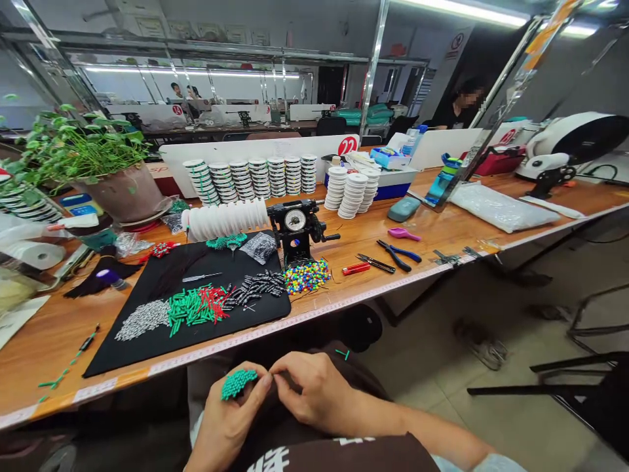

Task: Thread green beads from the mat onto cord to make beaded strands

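Below the table edge, over my lap, my left hand (230,419) grips a green beaded strand (238,383), a tight cluster of small beads. My right hand (314,390) sits beside it, its fingertips pinched together at the strand's end, with nothing visible between them. A single green tube bead (343,354) rests on my lap. On the black mat (147,347) lie loose green and red tube beads (196,311), silver beads (145,320) and black beads (258,286), all beyond my hands' reach.
A wooden table (63,328) with a measuring tape along its edge holds a dial winding device (295,226), a white roll (226,219), pliers (393,254) and stacks of white spools (246,178). A potted plant (122,193) stands left. A seated person (459,105) is in the background.
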A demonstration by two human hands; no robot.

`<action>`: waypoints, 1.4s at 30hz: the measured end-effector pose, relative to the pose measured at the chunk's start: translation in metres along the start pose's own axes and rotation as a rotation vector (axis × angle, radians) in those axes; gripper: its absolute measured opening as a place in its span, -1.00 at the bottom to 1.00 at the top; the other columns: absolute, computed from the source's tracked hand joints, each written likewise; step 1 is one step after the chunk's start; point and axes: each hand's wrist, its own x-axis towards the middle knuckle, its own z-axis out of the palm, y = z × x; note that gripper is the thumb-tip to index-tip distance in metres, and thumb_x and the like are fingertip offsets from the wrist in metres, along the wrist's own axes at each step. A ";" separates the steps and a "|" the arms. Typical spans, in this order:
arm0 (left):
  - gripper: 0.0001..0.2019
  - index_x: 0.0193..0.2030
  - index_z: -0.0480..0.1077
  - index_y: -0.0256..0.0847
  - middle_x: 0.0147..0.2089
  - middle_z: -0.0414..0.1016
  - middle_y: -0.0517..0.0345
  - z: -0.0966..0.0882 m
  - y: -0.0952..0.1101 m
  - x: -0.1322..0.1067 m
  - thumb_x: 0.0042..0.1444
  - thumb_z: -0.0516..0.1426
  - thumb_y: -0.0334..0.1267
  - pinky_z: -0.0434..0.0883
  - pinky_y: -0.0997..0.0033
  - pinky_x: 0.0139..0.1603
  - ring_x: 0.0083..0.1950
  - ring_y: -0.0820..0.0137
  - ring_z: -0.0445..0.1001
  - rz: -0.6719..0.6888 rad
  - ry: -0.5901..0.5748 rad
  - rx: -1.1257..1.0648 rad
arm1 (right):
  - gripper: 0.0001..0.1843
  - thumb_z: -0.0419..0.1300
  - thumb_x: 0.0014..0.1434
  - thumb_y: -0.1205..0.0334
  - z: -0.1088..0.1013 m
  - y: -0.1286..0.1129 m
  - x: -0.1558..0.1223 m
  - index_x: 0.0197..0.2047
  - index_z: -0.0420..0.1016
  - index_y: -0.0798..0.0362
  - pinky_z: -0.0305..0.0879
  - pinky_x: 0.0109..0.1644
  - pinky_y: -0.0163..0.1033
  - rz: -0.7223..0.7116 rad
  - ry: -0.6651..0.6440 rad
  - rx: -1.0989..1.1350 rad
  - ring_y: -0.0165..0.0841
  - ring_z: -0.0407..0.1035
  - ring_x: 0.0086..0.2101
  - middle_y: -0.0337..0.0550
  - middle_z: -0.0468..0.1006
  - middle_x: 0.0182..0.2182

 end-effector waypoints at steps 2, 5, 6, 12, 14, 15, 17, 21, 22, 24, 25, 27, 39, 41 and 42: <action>-0.63 -0.48 0.51 -0.23 -0.52 0.35 0.23 -0.004 0.005 -0.001 -0.06 0.36 0.07 0.25 0.49 -0.44 -0.46 0.42 0.24 -0.029 0.020 -0.095 | -0.83 0.08 0.15 0.35 -0.003 0.001 0.002 -0.28 0.51 0.04 0.18 -0.42 -0.30 0.035 0.016 -0.029 -0.36 0.37 -0.52 -0.18 0.55 -0.47; -0.56 -0.50 0.44 -0.22 -0.57 0.22 0.31 -0.024 0.012 0.000 -0.19 0.43 0.11 0.24 0.52 -0.52 -0.52 0.49 0.13 -0.173 0.055 -0.362 | -0.86 0.09 0.11 0.40 -0.017 0.012 0.002 -0.27 0.45 0.05 0.13 -0.47 -0.33 0.167 0.006 -0.091 -0.40 0.31 -0.57 -0.28 0.44 -0.55; -0.54 -0.54 0.38 -0.22 -0.60 0.12 0.36 -0.034 0.015 0.001 -0.22 0.45 0.09 0.19 0.54 -0.58 -0.56 0.52 0.05 -0.216 0.086 -0.456 | -0.85 0.08 0.12 0.42 -0.024 0.019 0.001 -0.25 0.43 0.06 0.14 -0.46 -0.33 0.215 -0.006 -0.131 -0.40 0.31 -0.56 -0.28 0.43 -0.54; -0.63 -0.55 0.44 -0.22 -0.58 0.24 0.30 -0.051 0.028 0.004 -0.16 0.45 -0.03 0.20 0.53 -0.52 -0.52 0.49 0.13 -0.012 0.220 -0.312 | -0.83 0.07 0.23 0.42 -0.063 0.039 -0.011 -0.22 0.49 0.09 0.34 -0.17 -0.13 0.260 -0.129 -0.225 -0.16 0.48 -0.29 -0.03 0.58 -0.31; -0.71 -0.48 0.51 -0.22 -0.53 0.36 0.23 -0.035 0.030 0.003 -0.06 0.39 -0.04 0.21 0.51 -0.46 -0.47 0.45 0.22 0.080 0.150 -0.080 | -0.77 0.08 0.30 0.37 -0.065 0.024 -0.011 -0.05 0.51 0.08 0.32 0.07 -0.06 0.197 -0.125 -0.129 -0.12 0.45 -0.06 0.02 0.58 -0.08; -0.73 -0.46 0.52 -0.22 -0.53 0.38 0.21 -0.026 0.030 0.003 -0.01 0.35 -0.04 0.21 0.49 -0.46 -0.47 0.43 0.24 0.092 0.079 0.003 | -0.73 0.08 0.33 0.36 -0.063 0.014 -0.009 0.05 0.48 0.05 0.27 0.17 -0.06 0.173 -0.115 -0.033 -0.15 0.41 0.03 -0.01 0.55 0.02; -0.73 -0.44 0.52 -0.22 -0.54 0.38 0.21 -0.010 0.031 0.003 0.08 0.28 -0.05 0.19 0.47 -0.46 -0.49 0.42 0.24 0.091 -0.066 0.078 | -0.67 0.07 0.37 0.34 -0.056 -0.004 -0.004 0.17 0.41 -0.03 0.23 0.23 -0.15 0.171 -0.144 0.233 -0.25 0.36 0.09 -0.11 0.50 0.09; -0.74 -0.39 0.52 -0.22 -0.54 0.34 0.23 0.002 0.031 0.007 0.14 0.21 -0.06 0.18 0.46 -0.45 -0.49 0.42 0.21 0.118 -0.136 0.122 | -0.79 0.11 0.37 0.23 -0.036 -0.013 0.002 0.03 0.47 0.00 0.34 -0.14 -0.29 0.329 -0.176 0.533 -0.34 0.41 -0.22 -0.20 0.54 -0.19; -0.75 -0.36 0.53 -0.22 -0.52 0.36 0.22 0.002 0.030 0.009 0.14 0.21 -0.06 0.20 0.46 -0.43 -0.47 0.42 0.23 0.125 -0.120 0.122 | -0.82 0.13 0.35 0.20 -0.032 -0.009 0.002 -0.04 0.49 0.03 0.29 -0.24 -0.30 0.368 -0.135 0.515 -0.35 0.36 -0.31 -0.22 0.51 -0.29; -0.74 -0.28 0.51 -0.22 -0.50 0.36 0.23 0.001 0.026 0.011 0.15 0.20 -0.04 0.21 0.47 -0.43 -0.46 0.42 0.23 0.098 -0.098 0.068 | -0.83 0.16 0.33 0.16 -0.027 -0.001 0.001 -0.17 0.51 0.06 0.17 -0.36 -0.30 0.412 -0.057 0.442 -0.38 0.24 -0.43 -0.28 0.41 -0.43; -0.72 -0.26 0.48 -0.21 -0.49 0.35 0.24 0.000 0.023 0.012 0.16 0.19 -0.01 0.21 0.47 -0.45 -0.48 0.43 0.23 0.066 -0.104 0.016 | -0.83 0.17 0.32 0.15 -0.026 0.003 0.000 -0.22 0.51 0.06 0.12 -0.39 -0.29 0.417 -0.043 0.409 -0.39 0.19 -0.46 -0.30 0.37 -0.47; -0.67 -0.28 0.40 -0.20 -0.52 0.29 0.29 0.001 0.017 0.011 0.20 0.16 0.06 0.17 0.49 -0.50 -0.52 0.46 0.17 -0.005 -0.140 -0.094 | -0.81 0.18 0.31 0.15 -0.026 0.008 -0.001 -0.28 0.53 0.06 0.06 -0.40 -0.28 0.394 -0.043 0.331 -0.39 0.13 -0.50 -0.33 0.32 -0.53; -0.72 -0.45 0.42 -0.21 -0.55 0.17 0.30 0.009 0.003 0.005 0.16 0.16 -0.06 0.12 0.45 -0.44 -0.48 0.44 0.11 0.014 -0.119 -0.052 | -0.75 0.12 0.33 0.05 -0.034 0.016 0.005 -0.30 0.40 0.05 0.11 -0.32 -0.26 0.394 -0.039 0.434 -0.35 0.18 -0.42 -0.27 0.34 -0.44; -0.73 -0.48 0.42 -0.20 -0.56 0.19 0.29 0.009 0.008 0.005 0.14 0.14 -0.08 0.16 0.44 -0.41 -0.48 0.42 0.14 0.043 -0.105 -0.002 | -0.73 0.13 0.31 0.03 -0.030 0.010 0.004 -0.30 0.37 0.05 0.08 -0.36 -0.29 0.412 -0.086 0.528 -0.38 0.13 -0.44 -0.28 0.30 -0.44; -0.73 -0.49 0.42 -0.20 -0.56 0.20 0.28 0.009 0.011 0.005 0.13 0.13 -0.09 0.18 0.43 -0.39 -0.47 0.41 0.17 0.052 -0.106 0.020 | -0.72 0.14 0.31 0.02 -0.027 0.009 0.003 -0.30 0.38 0.06 0.04 -0.39 -0.29 0.427 -0.096 0.537 -0.39 0.09 -0.46 -0.31 0.26 -0.47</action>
